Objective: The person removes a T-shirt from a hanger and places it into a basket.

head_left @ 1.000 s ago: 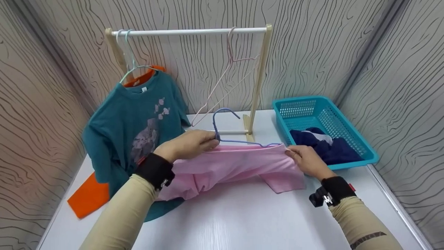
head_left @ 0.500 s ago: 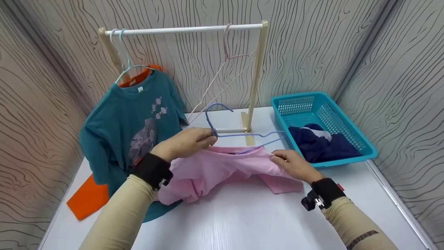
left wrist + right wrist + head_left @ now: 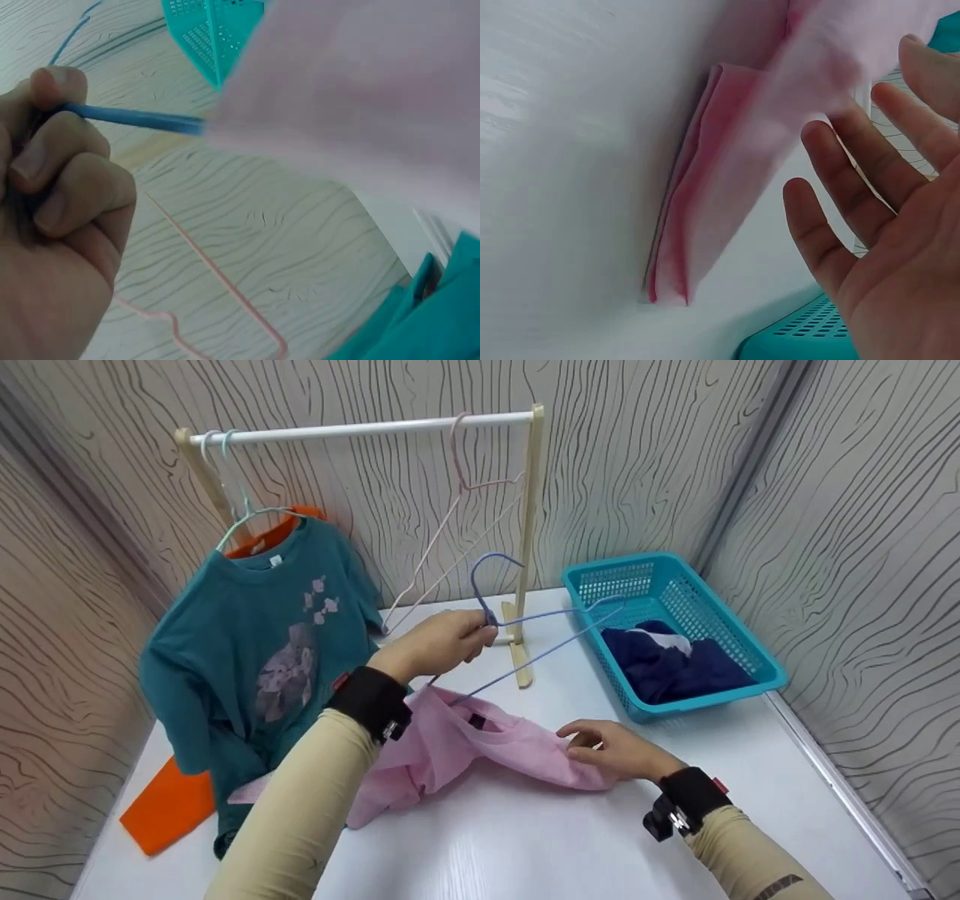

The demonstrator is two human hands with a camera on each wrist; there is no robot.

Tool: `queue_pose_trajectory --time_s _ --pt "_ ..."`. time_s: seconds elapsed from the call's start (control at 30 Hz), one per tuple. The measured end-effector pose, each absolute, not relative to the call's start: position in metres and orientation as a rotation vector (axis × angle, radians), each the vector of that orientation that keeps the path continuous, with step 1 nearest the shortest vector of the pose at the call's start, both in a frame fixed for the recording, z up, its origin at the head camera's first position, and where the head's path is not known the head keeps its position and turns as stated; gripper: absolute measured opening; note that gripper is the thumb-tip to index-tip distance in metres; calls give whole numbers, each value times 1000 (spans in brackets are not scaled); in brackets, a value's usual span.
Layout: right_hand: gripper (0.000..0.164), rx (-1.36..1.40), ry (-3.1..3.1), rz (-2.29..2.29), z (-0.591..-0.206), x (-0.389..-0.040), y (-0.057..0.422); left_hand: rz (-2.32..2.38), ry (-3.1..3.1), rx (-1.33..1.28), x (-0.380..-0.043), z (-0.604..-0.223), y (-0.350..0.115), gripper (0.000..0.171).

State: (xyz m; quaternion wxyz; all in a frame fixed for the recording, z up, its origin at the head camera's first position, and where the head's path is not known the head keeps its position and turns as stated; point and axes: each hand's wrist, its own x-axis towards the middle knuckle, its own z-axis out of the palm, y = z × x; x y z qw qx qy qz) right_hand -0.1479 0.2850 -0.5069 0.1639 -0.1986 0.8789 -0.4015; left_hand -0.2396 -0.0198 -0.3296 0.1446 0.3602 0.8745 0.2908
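Observation:
In the head view my left hand (image 3: 442, 641) grips a blue-purple wire hanger (image 3: 540, 616) at the base of its hook. The hanger's right end sticks out free above the table, while its left part runs into the neck of a pink shirt (image 3: 517, 746). That shirt droops from the hanger, with its right side lying low over the table. My right hand (image 3: 626, 750) is beside the shirt's right shoulder. In the right wrist view its fingers (image 3: 817, 225) are spread and hold nothing. The left wrist view shows curled fingers (image 3: 82, 180) around the hanger's neck.
A rack with a white rail (image 3: 367, 429) stands behind, bearing a bare pink hanger (image 3: 439, 536). A teal shirt (image 3: 247, 607) and an orange garment (image 3: 169, 806) hang at left. At right, a turquoise basket (image 3: 690, 585) holds dark blue clothing (image 3: 675, 667).
The hanger's right end has come out of the pink shirt's neck. My left hand has raised the hanger; my right hand has let go of the shirt and moved lower.

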Motion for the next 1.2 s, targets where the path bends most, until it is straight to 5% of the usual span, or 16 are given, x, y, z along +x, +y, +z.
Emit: queue_pose_trajectory --time_s 0.47,0.7,1.0,1.2 --pt "31 -487 2545 -1059 -504 -139 285 889 2446 1098 -248 -313 49 29" --pt "31 -435 2512 -1051 -512 -131 281 713 2495 1061 -249 -312 47 31" --pt "52 -613 2569 -1027 -535 -128 253 875 2446 1070 -255 -336 39 28" --pt "52 -732 2572 -998 -544 -124 222 973 2486 1137 -252 -353 51 26"
